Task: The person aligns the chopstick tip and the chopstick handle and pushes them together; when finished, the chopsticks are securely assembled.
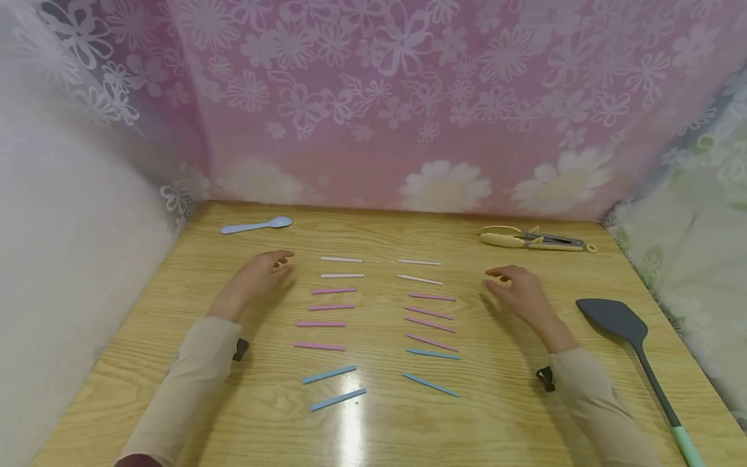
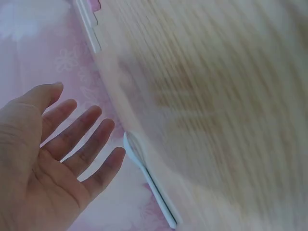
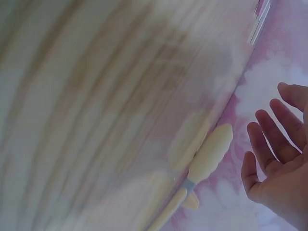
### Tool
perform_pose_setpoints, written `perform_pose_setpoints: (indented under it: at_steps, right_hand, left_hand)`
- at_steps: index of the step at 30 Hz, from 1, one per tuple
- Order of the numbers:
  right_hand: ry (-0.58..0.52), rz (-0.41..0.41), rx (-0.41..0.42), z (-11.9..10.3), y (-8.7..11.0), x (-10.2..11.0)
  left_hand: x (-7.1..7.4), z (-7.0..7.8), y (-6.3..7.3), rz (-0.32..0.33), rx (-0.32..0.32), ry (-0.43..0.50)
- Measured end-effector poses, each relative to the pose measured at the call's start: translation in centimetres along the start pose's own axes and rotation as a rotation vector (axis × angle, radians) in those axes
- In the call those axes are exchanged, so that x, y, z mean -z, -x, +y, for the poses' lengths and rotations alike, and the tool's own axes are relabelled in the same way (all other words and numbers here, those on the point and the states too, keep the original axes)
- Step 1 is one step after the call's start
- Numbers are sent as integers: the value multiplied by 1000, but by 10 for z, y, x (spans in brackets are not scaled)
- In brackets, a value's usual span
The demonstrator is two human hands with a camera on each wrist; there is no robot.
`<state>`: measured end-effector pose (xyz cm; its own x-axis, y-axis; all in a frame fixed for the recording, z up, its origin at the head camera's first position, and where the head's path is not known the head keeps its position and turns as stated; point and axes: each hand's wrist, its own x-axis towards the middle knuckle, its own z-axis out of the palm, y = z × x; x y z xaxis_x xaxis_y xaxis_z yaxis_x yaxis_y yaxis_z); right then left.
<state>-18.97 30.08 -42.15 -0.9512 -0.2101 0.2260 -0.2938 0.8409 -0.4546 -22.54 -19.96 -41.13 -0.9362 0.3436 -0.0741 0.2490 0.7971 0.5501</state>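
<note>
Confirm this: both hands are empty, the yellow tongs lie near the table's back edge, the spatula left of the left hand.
Wrong on the spatula: the head view shows it right of the right hand, not left of the left hand. Both hands are empty, and the yellow tongs lie as stated.

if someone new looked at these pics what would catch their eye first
Probably the two columns of white, pink and blue sticks in the middle of the wooden table, with the empty left hand and right hand on either side. Next might come the pink flowered cloth behind the table, then the big dark spatula at the right, beyond the right hand.
</note>
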Motion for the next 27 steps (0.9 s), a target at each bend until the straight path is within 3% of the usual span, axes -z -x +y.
perform_pose_setpoints:
  at_steps: [9,18,27]
  right_hand:
    - [-112,-109,-90,-9,-17,-18]
    - [-119,-174,-12,-23,-48,-40]
    - [-84,-161,67,-32,-74,-62]
  left_hand:
    - [-4,3,-18,-51,-24,69]
    - [-10,14,-45,-109,-80,60]
    - [-22,24,-65,-137,-121,53]
